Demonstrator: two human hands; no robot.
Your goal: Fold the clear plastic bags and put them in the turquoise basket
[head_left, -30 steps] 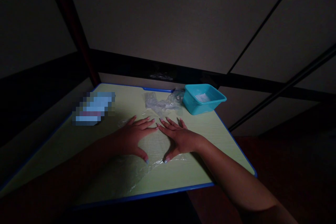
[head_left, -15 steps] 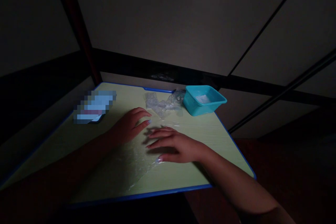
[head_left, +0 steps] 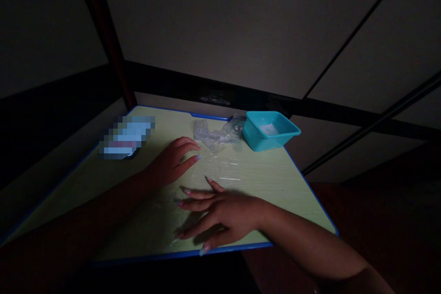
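Your R hand [head_left: 225, 216] has fingers spread wide over the flat see-through plastic sheet [head_left: 217, 170] on the pale green, blue-edged table [head_left: 275, 179]. Your L hand [head_left: 174, 161] has bent fingers, thumb apart; can't tell if it touches the sheet. Crumpled clear plastic [head_left: 215, 138] lies nr the teal plastic tub [head_left: 260, 138].

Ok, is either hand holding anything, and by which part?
Nothing appears held: the right hand is spread over clear plastic; the left hand is loosely curved, open.
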